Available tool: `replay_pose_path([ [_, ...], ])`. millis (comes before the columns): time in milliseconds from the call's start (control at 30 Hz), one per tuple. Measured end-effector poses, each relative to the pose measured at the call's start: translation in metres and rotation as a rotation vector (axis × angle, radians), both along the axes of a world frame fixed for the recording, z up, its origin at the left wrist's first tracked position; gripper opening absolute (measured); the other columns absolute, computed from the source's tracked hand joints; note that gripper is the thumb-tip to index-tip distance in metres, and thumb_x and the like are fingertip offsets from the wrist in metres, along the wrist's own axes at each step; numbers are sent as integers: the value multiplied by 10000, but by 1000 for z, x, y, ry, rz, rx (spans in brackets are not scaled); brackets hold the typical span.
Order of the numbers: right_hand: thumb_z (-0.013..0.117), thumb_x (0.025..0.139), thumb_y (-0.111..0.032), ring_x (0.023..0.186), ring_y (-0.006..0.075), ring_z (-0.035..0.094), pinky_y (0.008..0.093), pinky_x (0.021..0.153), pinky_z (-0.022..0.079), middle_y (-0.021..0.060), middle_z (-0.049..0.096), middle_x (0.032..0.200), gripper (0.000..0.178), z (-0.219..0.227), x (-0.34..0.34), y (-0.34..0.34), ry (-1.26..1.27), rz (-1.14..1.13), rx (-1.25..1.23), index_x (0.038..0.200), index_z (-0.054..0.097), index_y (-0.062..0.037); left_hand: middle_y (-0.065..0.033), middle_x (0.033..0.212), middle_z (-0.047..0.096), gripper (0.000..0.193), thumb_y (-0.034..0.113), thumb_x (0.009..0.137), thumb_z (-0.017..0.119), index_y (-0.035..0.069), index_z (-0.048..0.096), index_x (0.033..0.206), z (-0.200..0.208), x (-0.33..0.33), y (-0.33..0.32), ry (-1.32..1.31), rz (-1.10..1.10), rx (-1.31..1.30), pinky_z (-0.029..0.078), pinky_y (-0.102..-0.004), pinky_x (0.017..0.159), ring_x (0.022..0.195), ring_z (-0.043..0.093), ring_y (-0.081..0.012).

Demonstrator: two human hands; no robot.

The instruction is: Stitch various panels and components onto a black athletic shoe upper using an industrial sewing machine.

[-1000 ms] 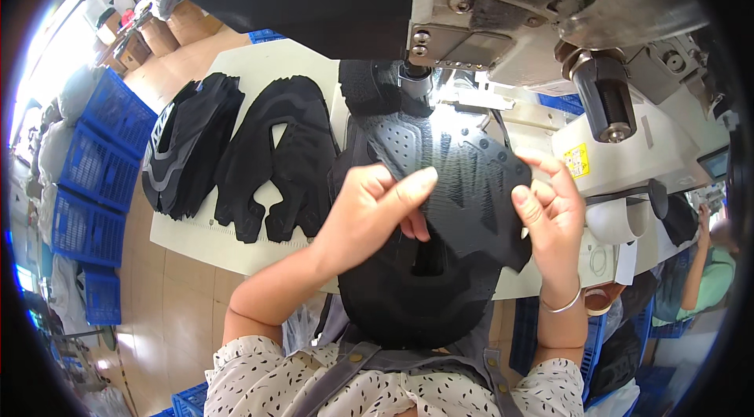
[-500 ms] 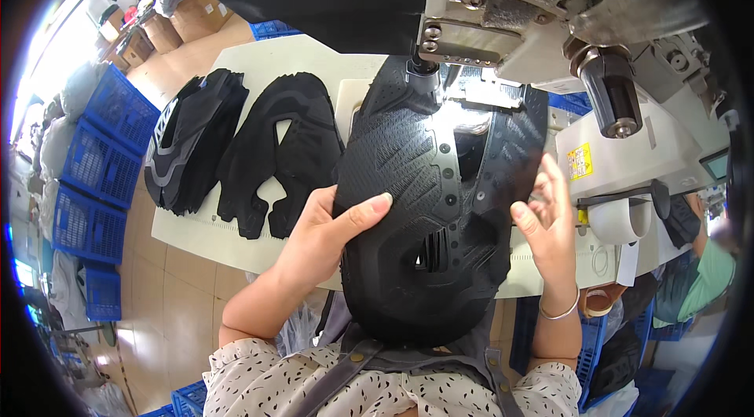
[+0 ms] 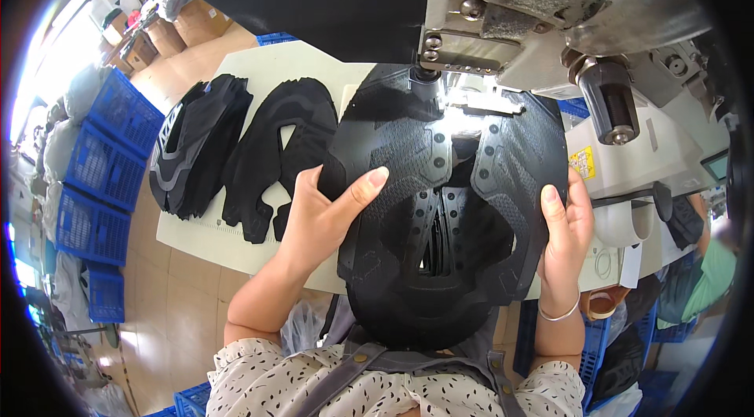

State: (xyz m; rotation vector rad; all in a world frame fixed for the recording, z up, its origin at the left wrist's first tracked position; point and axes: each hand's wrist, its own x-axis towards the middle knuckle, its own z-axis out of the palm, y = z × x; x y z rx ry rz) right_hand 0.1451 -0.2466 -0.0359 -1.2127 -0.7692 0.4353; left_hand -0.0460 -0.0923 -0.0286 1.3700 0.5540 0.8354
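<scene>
A black textured shoe upper (image 3: pixel 385 138) with rows of lace holes lies spread under the presser foot (image 3: pixel 426 81) of a sewing machine (image 3: pixel 542 16). My left hand (image 3: pixel 318 217) is closed on its left edge, thumb on top and fingers hidden beneath. At the right edge, my right hand (image 3: pixel 567 228) grips the same upper, with the thumb on top. More black upper material (image 3: pixel 424 315) lies below it and reaches down to my lap; how many layers there are I cannot tell. A bright lamp lights the area by the needle, which glare hides.
Left on the pale table (image 3: pixel 212 244) lie a black upper (image 3: pixel 306 107) and a pile of black-and-grey uppers (image 3: pixel 200 142). Blue crates (image 3: pixel 94 173) stand stacked at far left, with cardboard boxes (image 3: pixel 200 20) behind. A person in green (image 3: pixel 707 279) is at the far right.
My right hand, apart from the edge with fingers spread before, has closed on the upper's right side. The upper is spread wider, and its lace-hole strips stand further apart.
</scene>
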Motion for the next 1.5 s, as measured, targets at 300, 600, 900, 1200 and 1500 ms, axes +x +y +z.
replay_pose_path([
  [300,486,880,-50,870,83,541,208,783,431,62,584,1007,271,2,17,28,41,41,69,1140,479,27,-26,771,610,279,203,809,659,-69,604,835,4,15,29,30,7,-64,443,-195,586,670,536,-50],
  [600,479,871,-40,855,85,541,215,770,438,56,578,991,256,4,29,38,33,58,87,1118,496,28,-84,1005,601,425,270,806,608,-35,531,1092,8,22,60,-88,33,-245,423,-285,865,963,552,-164],
  [900,472,864,-62,662,109,555,227,587,444,95,601,893,192,8,60,73,351,383,143,1029,532,14,-111,1035,584,363,33,744,605,-15,539,1098,33,50,122,10,115,-13,439,-275,838,924,563,-175],
  [1200,576,814,-137,810,212,574,291,695,471,131,588,933,327,-25,33,27,-756,-59,-432,1086,509,33,-131,1317,421,594,8,789,554,62,344,1342,-91,-101,158,561,390,208,276,-286,1005,1185,408,-208],
  [1500,656,739,-149,884,280,535,338,807,422,136,533,946,397,-29,23,16,-782,-68,-556,1070,536,34,-222,1244,464,616,-12,798,513,109,292,1359,-55,-97,126,643,463,793,344,-341,965,1166,439,-350],
])
